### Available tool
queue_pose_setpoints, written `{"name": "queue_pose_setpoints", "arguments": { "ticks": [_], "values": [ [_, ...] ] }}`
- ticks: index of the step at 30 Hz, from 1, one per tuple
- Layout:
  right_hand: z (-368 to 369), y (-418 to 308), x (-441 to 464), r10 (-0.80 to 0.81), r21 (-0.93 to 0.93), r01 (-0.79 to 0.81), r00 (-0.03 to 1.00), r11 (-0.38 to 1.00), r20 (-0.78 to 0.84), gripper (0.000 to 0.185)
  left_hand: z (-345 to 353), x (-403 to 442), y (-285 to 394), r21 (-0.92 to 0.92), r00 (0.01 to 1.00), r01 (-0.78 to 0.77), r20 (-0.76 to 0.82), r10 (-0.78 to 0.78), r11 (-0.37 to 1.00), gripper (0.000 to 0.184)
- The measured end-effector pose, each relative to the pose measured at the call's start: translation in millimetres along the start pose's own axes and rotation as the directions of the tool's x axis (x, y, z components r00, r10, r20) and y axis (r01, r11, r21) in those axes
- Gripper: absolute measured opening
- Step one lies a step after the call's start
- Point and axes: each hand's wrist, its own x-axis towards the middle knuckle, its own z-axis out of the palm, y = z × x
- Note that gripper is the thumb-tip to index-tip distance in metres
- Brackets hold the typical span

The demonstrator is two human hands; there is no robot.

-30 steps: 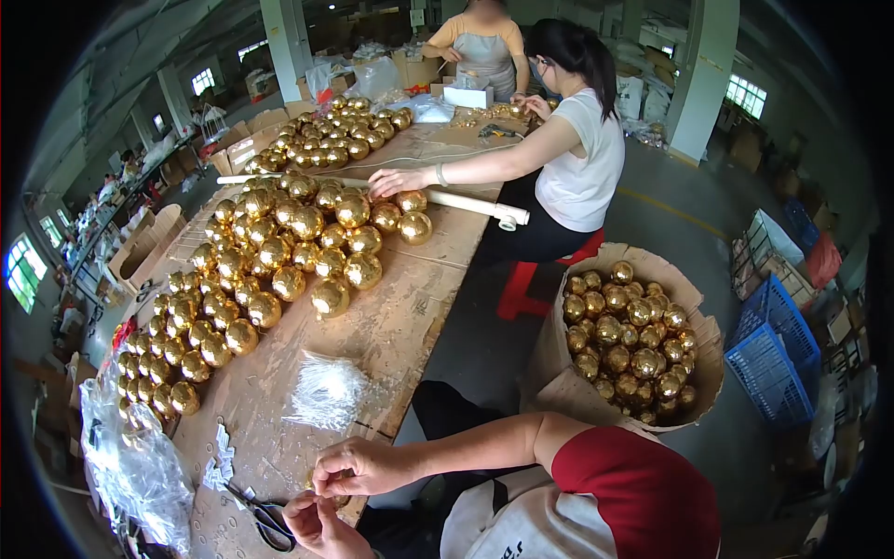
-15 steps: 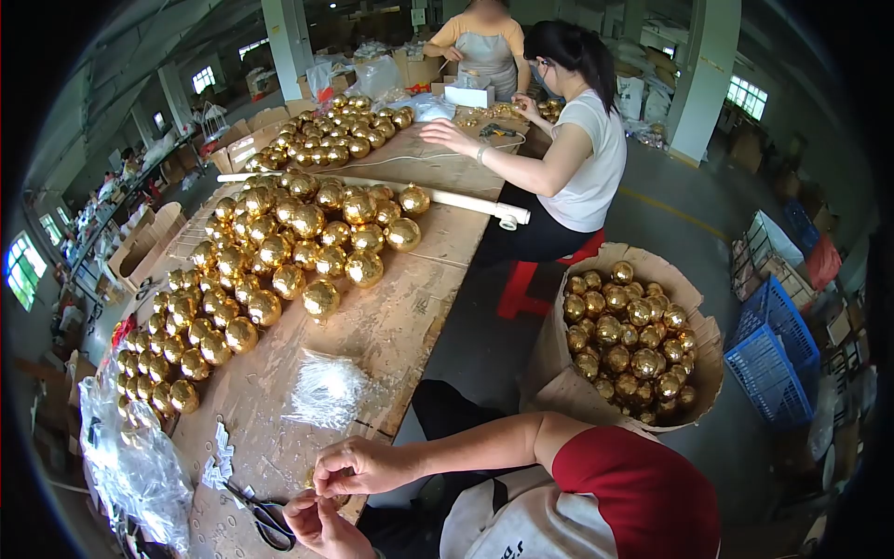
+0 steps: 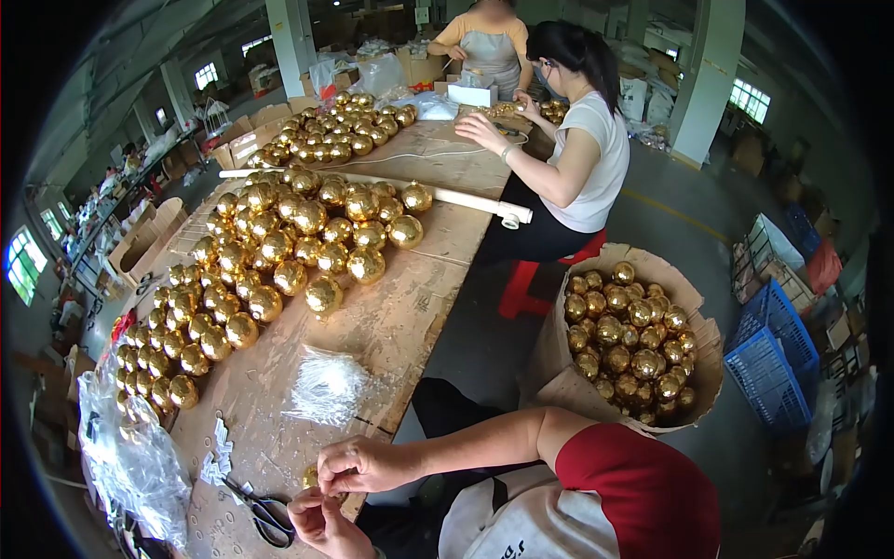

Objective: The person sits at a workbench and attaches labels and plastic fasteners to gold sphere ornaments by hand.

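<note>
My right hand (image 3: 358,465) is closed in a pinch over the near edge of the table. Just below it, my left hand (image 3: 326,524) has thumb and finger pressed together, its tips close to the right hand's. Anything between the fingertips is too small to make out. A small gold piece (image 3: 310,476) shows beside the right hand's fingers, partly hidden. Black-handled scissors (image 3: 270,522) lie left of my left hand, near white tags (image 3: 219,455). Beyond my right hand lies a pile of thin clear-white strands (image 3: 328,387).
Many shiny gold balls (image 3: 307,217) cover the table's far left side. A white pipe (image 3: 456,197) crosses the table. Clear plastic bags (image 3: 135,466) hang at the left edge. A carton (image 3: 549,373) of gold balls stands on the floor by a blue crate (image 3: 773,359). Two people work farther along.
My hands stay pinched close together, and more of the small gold piece shows beside the right one. The seated co-worker's extended hand has moved right, closer to their body.
</note>
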Motion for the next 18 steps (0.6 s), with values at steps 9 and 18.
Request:
{"name": "queue_pose_setpoints", "arguments": {
  "ticks": [9,18],
  "values": [
    [-6,-1,-3,-0.047,-0.022,0.047,0.999,0.999,0.013,0.011,12,-5,6,0.168,0.994,0.011,-0.105,0.007,0.986,0.009],
    [-6,4,-9,-0.076,-0.034,0.077,0.996,0.996,0.038,0.013,1,-10,-1,0.204,0.998,-0.061,0.008,0.061,0.977,0.012]
  ]
}}
